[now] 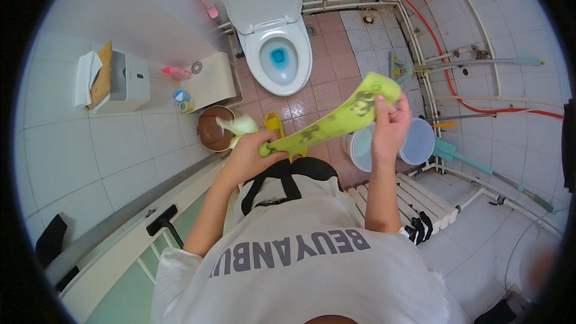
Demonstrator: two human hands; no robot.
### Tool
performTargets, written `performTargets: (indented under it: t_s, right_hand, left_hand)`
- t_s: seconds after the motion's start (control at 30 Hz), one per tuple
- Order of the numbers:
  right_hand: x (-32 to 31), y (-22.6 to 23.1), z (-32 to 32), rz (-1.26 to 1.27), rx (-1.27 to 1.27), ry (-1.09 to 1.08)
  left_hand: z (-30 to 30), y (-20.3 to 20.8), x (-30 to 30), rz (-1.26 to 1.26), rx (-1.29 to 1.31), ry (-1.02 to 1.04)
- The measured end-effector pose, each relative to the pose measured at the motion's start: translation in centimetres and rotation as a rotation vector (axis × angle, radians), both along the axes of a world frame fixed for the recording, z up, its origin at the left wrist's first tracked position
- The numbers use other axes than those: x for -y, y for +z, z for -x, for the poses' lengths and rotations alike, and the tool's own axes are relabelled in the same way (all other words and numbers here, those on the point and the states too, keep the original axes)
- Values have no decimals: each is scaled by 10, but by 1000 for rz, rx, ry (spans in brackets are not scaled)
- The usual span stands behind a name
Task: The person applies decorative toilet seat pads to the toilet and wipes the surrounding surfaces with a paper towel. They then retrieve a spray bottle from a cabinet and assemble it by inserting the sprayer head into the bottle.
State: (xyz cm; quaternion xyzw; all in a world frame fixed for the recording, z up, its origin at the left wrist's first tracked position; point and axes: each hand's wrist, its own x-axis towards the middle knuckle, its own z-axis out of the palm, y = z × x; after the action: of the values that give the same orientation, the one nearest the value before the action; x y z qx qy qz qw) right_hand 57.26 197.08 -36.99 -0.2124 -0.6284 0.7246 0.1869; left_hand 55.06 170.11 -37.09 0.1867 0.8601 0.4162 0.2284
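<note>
A long lime-green strip of soft, thin material with dark printed patterns (324,128) is stretched between my two hands, in front of my waist; its exact kind I cannot make out. My right hand (393,123) pinches its upper, folded-over end between thumb and fingers. Lower down, my left hand (255,153) grips the other end, with the thumb pressed along it. A pale whitish-green, blurred part (238,129) sticks out past the left fingers. Beyond the hands stands a white toilet (297,78) with its lid raised and blue water in the bowl.
On the left are a brown bin (214,126), a wall tissue box (129,84) and a bottle-topped ledge (213,78). Two buckets (419,141) stand by my right forearm, near a white radiator (423,198). Long-handled tools (480,63) and an orange hose (429,21) line the right wall.
</note>
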Motion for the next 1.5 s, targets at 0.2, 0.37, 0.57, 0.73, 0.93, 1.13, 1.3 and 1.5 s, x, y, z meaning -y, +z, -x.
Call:
performTargets:
  t_s: [0.2,0.37,0.57,0.73,0.93,1.13,1.3,1.5]
  right_hand:
    - [-26,8,31,8,-118,-193]
    - [-25,15,59,101,-4,-235]
    - [-13,-26,81,-389,165,-145]
    - [66,-9,93,-1053,254,248]
    - [155,18,107,-225,27,796]
    - [169,12,132,-142,-105,852]
    - [157,-2,141,-169,-37,1095]
    - [154,9,150,207,-6,1028]
  left_hand:
    - [52,-26,42,38,6,-66]
    - [99,-37,87,-189,65,239]
    - [142,-27,109,-553,519,569]
    - [136,2,97,-838,845,508]
    - [121,25,74,-890,920,454]
    - [104,34,73,-834,680,760]
    - [101,36,73,-954,673,742]
    - [106,40,50,-1079,654,779]
